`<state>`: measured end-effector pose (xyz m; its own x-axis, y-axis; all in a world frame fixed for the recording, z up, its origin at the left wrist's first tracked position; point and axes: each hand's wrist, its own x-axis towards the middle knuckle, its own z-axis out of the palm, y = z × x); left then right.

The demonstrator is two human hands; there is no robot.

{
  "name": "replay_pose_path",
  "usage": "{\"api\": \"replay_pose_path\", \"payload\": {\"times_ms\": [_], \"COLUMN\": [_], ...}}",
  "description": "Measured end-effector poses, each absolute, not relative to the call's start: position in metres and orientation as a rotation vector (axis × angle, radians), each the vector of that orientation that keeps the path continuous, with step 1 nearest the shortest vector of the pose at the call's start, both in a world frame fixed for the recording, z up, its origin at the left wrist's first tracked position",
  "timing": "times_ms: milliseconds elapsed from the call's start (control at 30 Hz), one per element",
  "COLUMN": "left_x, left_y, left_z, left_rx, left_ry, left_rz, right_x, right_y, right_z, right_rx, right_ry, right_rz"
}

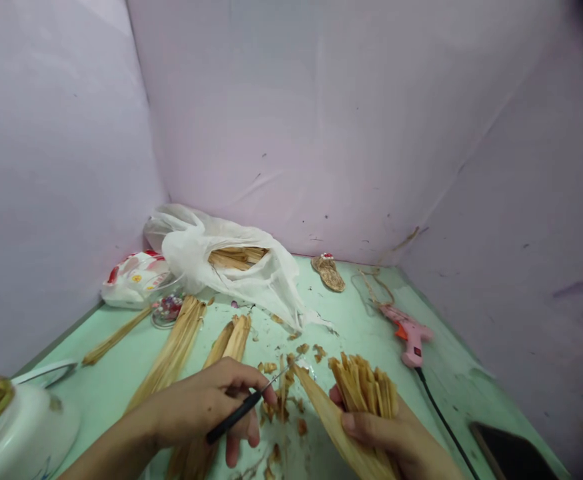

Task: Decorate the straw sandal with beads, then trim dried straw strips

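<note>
My left hand (221, 397) is closed around a slim black-handled tool (238, 415) with a thin metal end. That metal end reaches the pointed tip of a long dried husk strip (321, 400); I cannot tell whether they touch. A bundle of folded dried husks (366, 387) is gripped in my right hand (386, 427), together with this strip, thumb pressed on top. Brown husk scraps (284, 400) lie scattered on the pale green table (251, 347) between the hands. More long husks (231, 340) lie behind and beneath my left hand.
At the back, a white plastic bag (271, 267) holds husks. Left of it are a red-white packet (138, 277) and a dish of beads (167, 308). A small woven sole (328, 272), a pink glue gun (408, 333) and a dark phone (511, 453) are rightward. A white pot (36, 427) stands front left.
</note>
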<state>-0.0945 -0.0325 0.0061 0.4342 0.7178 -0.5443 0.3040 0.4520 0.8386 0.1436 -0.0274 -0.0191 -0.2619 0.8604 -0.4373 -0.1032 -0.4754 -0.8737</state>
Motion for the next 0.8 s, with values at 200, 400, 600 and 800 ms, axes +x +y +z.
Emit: {"api": "replay_pose_path", "payload": {"times_ms": [200,400,600,800], "left_x": [-0.0986,-0.0982,-0.0925,-0.0910], "left_y": [-0.0320,-0.0323,-0.0332,-0.0344], "left_z": [-0.0024,0.0019,0.0044,-0.0027], "left_rx": [1.132,1.133,1.185,1.201], "left_ry": [1.136,1.113,1.168,1.137], "left_rz": [0.312,0.363,0.358,0.367], "right_x": [0.1436,0.1442,0.1442,0.1415], "right_y": [-0.0264,-0.0258,-0.0249,-0.0270], "right_z": [-0.0164,-0.0179,-0.0187,-0.0206], "right_rx": [-1.265,-1.259,-1.220,-1.230], "right_ry": [-0.987,-0.997,-1.040,-0.982], "right_rz": [1.847,1.849,1.821,1.857]}}
